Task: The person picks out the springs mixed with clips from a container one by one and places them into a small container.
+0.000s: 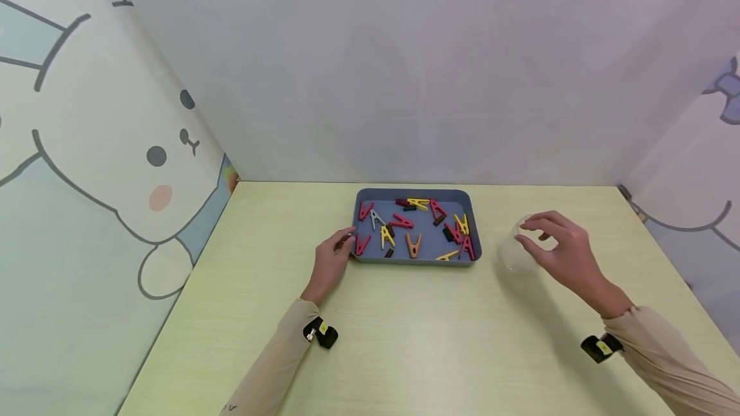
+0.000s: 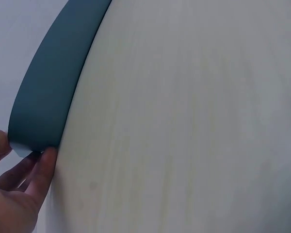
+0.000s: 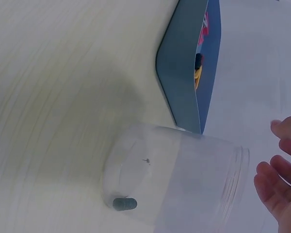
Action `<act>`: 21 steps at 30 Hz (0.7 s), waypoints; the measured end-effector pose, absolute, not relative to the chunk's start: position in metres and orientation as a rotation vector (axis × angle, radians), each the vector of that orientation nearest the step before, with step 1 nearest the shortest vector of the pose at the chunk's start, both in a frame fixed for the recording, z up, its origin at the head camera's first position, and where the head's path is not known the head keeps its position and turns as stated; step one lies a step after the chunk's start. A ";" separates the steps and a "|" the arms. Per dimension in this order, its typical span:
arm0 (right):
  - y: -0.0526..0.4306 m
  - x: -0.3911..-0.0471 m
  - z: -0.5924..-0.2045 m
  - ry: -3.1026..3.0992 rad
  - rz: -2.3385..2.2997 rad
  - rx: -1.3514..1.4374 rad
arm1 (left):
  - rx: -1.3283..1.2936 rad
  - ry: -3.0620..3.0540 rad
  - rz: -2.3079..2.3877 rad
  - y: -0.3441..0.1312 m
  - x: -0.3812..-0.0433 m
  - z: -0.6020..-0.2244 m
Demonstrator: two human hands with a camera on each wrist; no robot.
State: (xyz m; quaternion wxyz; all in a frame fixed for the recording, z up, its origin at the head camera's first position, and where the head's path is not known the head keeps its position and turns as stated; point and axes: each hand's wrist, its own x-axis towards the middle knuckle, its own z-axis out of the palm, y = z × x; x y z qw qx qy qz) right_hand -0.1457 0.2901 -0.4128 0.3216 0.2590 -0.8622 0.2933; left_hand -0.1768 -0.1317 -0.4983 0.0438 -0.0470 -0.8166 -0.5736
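Note:
A blue-grey tray (image 1: 416,262) lies on the table with several small plastic spring clips in it, red, yellow, grey and one orange clip (image 1: 413,246). My left hand (image 1: 333,262) grips the tray's left side, thumb by the rim and fingers low against the outer wall. Over the mouth of a clear jar (image 3: 199,179) hovers my right hand (image 1: 561,252), its thumb and fingers curved and apart with nothing visible between them. Inside the upright jar, at the bottom, is a small dark ribbed piece (image 3: 124,204).
Small dark ribbed pieces (image 1: 389,253) lie among the clips in the tray. The pale wooden table (image 1: 405,339) meets a plain grey wall (image 1: 405,82) at the back. A cartoon-printed wall (image 1: 104,178) runs along the left, another along the right.

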 end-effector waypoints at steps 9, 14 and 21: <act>0.282 -0.148 -0.410 -2.305 0.773 0.676 | -0.158 -2.484 -1.743 -0.132 -0.178 -0.500; 0.277 -0.150 -0.410 -2.353 0.758 0.656 | -0.148 -2.486 -1.746 -0.134 -0.179 -0.502; 0.269 -0.152 -0.408 -2.398 0.771 0.627 | -0.181 -2.449 -1.796 -0.131 -0.174 -0.492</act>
